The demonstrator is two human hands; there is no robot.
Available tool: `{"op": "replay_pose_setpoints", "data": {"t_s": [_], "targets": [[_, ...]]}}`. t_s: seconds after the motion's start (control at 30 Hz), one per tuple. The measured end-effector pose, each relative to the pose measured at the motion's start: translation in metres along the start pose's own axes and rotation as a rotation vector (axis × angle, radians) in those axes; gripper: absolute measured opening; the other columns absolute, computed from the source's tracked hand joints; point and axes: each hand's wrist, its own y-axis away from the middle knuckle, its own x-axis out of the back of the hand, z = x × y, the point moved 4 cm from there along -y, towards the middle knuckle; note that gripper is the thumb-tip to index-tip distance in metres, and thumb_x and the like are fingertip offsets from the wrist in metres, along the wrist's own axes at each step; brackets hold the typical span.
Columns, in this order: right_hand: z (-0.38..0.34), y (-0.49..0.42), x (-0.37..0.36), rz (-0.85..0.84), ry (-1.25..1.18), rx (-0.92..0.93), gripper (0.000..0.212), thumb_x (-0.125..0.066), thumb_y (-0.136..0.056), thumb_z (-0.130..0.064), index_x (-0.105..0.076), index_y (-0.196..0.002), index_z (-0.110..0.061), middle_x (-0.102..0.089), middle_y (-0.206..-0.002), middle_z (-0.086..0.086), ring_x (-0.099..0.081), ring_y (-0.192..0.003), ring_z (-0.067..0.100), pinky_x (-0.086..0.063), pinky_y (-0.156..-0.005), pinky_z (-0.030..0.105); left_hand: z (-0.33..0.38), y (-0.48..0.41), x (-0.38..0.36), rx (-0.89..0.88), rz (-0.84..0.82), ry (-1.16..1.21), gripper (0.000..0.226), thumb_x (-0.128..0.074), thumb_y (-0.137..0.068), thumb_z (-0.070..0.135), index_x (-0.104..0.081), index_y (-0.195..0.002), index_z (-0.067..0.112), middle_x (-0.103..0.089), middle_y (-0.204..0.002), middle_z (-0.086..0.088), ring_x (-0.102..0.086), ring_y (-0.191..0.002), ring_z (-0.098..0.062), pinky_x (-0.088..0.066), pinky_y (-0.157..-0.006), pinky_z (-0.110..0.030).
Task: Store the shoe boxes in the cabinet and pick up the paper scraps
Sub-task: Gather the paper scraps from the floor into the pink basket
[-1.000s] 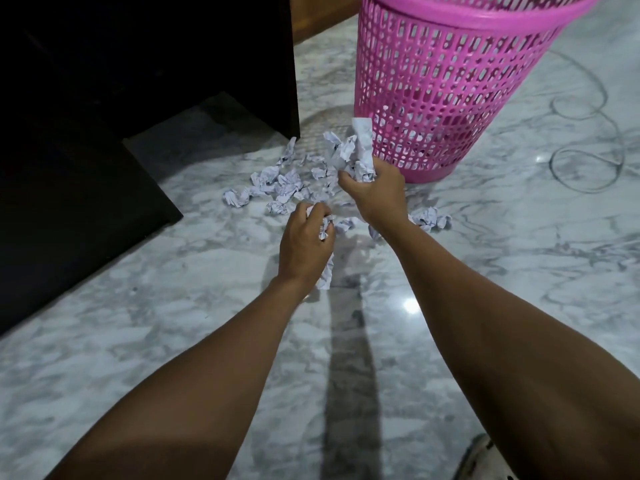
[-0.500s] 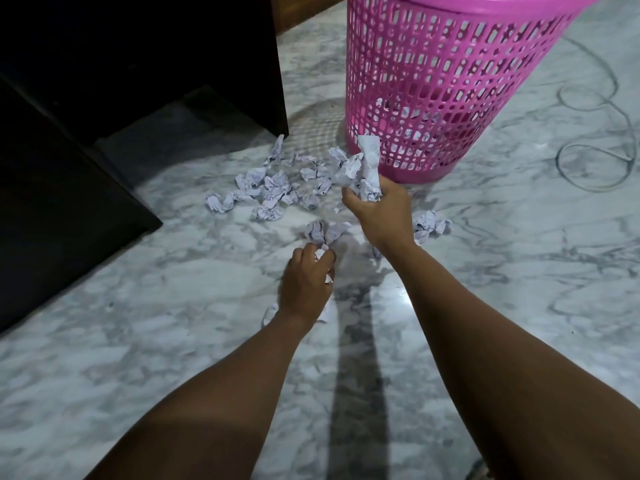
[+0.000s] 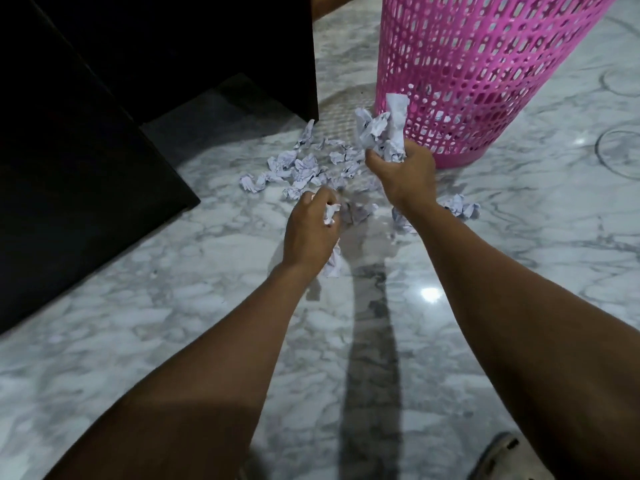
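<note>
My right hand (image 3: 401, 174) grips a bunch of crumpled paper scraps (image 3: 384, 129) that stick up above its fingers, just in front of the pink basket (image 3: 485, 81). My left hand (image 3: 310, 233) holds crumpled scraps (image 3: 330, 213) in its curled fingers, with a strip of paper (image 3: 334, 265) hanging below the palm. Several more crumpled scraps (image 3: 298, 171) lie scattered on the marble floor beyond my left hand. A few others (image 3: 459, 207) lie right of my right wrist. No shoe boxes are in view.
A dark cabinet (image 3: 104, 116) fills the upper left, its corner jutting toward the scraps. A thin wire loop (image 3: 620, 150) lies on the floor at the right. A sandalled foot (image 3: 505, 455) shows at the bottom right. Grey marble floor (image 3: 138, 306) spreads around.
My left hand has moved forward off the floor toward the scrap pile, holding paper. My right hand kept its bunch and stayed near the basket. The view shifted closer.
</note>
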Motion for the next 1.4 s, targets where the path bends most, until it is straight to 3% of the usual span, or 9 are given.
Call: {"op": "replay_pose_setpoints", "data": {"t_s": [0.27, 0.4, 0.5, 0.63, 0.8, 0.9, 1.0, 1.13, 1.4], "targets": [[-0.012, 0.004, -0.018, -0.021, -0.028, 0.011, 0.032, -0.076, -0.081, -0.028, -0.055, -0.062, -0.014, -0.047, -0.061, -0.009, -0.036, -0.054, -0.001, -0.033, -0.051, 0.015, -0.057, 0.076, -0.019, -0.074, -0.01, -0.278, 0.017, -0.061, -0.07, 0.008, -0.065, -0.086, 0.014, -0.06, -0.086, -0.009, -0.055, -0.078, -0.033, -0.05, -0.068, -0.038], [-0.008, 0.007, -0.019, -0.043, -0.014, 0.011, 0.035, -0.076, -0.08, -0.035, -0.071, -0.096, -0.004, -0.071, -0.089, -0.002, -0.059, -0.076, 0.007, -0.049, -0.067, 0.019, -0.066, 0.086, -0.028, -0.181, -0.042, -0.285, 0.016, -0.056, -0.076, 0.012, -0.062, -0.091, 0.015, -0.06, -0.092, -0.011, -0.056, -0.077, -0.033, -0.05, -0.065, -0.038], [-0.009, 0.009, -0.014, -0.038, -0.022, -0.01, 0.047, -0.076, -0.08, -0.036, -0.069, -0.113, -0.004, -0.069, -0.1, -0.004, -0.061, -0.088, 0.008, -0.048, -0.075, 0.019, -0.067, 0.088, -0.032, -0.213, -0.031, -0.328, 0.026, -0.056, -0.072, 0.008, -0.054, -0.095, 0.02, -0.059, -0.092, -0.011, -0.054, -0.072, -0.031, -0.049, -0.061, -0.036], [-0.01, 0.01, -0.008, -0.047, -0.037, -0.02, 0.026, -0.077, -0.083, -0.029, -0.068, -0.093, -0.007, -0.065, -0.081, -0.008, -0.054, -0.069, 0.002, -0.04, -0.06, 0.006, -0.069, 0.08, -0.034, -0.229, -0.068, -0.335, 0.033, -0.053, -0.069, 0.003, -0.05, -0.095, 0.023, -0.058, -0.092, -0.01, -0.052, -0.073, -0.028, -0.045, -0.063, -0.034], [-0.018, 0.007, 0.0, -0.024, -0.031, -0.009, 0.041, -0.076, -0.08, -0.04, -0.06, -0.078, -0.002, -0.058, -0.069, -0.004, -0.044, -0.062, 0.005, -0.042, -0.055, 0.025, -0.065, 0.05, -0.027, 0.194, -0.008, 0.014, 0.02, -0.055, -0.08, -0.002, -0.057, -0.086, 0.016, -0.053, -0.088, -0.008, -0.057, -0.072, -0.033, -0.053, -0.06, -0.042], [-0.039, 0.001, 0.003, -0.016, -0.042, 0.014, 0.067, -0.071, -0.072, -0.058, -0.064, -0.093, 0.005, -0.07, -0.093, 0.022, -0.064, -0.073, 0.018, -0.055, -0.068, 0.047, -0.037, 0.01, -0.014, 0.395, 0.087, 0.273, 0.015, -0.057, -0.084, 0.002, -0.051, -0.082, 0.015, -0.058, -0.077, -0.009, -0.056, -0.067, -0.028, -0.049, -0.062, -0.033], [-0.08, -0.006, 0.016, -0.014, -0.103, 0.042, 0.052, -0.074, -0.076, -0.052, -0.069, -0.098, -0.006, -0.073, -0.097, 0.015, -0.071, -0.092, 0.028, -0.059, -0.078, 0.048, 0.005, -0.039, 0.01, 0.511, 0.199, 0.485, 0.024, -0.06, -0.088, 0.008, -0.046, -0.076, 0.022, -0.054, -0.064, -0.004, -0.049, -0.053, -0.024, -0.045, -0.049, -0.027], [-0.152, -0.035, 0.052, -0.013, -0.26, 0.16, 0.016, -0.076, -0.085, -0.023, -0.074, -0.098, -0.014, -0.076, -0.089, 0.004, -0.073, -0.082, 0.019, -0.059, -0.07, 0.037, 0.067, -0.102, 0.049, 0.509, 0.338, 0.739, 0.028, -0.059, -0.091, 0.011, -0.043, -0.073, 0.026, -0.052, -0.066, -0.005, -0.047, -0.049, -0.022, -0.04, -0.045, -0.028], [-0.244, -0.137, 0.165, 0.1, -0.39, 0.246, 0.014, -0.074, -0.086, -0.029, -0.071, -0.096, -0.019, -0.077, -0.088, 0.003, -0.075, -0.079, 0.023, -0.061, -0.076, 0.049, 0.217, -0.217, 0.094, 0.319, 0.453, 1.112, 0.019, -0.062, -0.072, 0.015, -0.051, -0.066, 0.03, -0.057, -0.078, -0.013, -0.055, -0.07, -0.029, -0.04, -0.059, -0.035]]}}
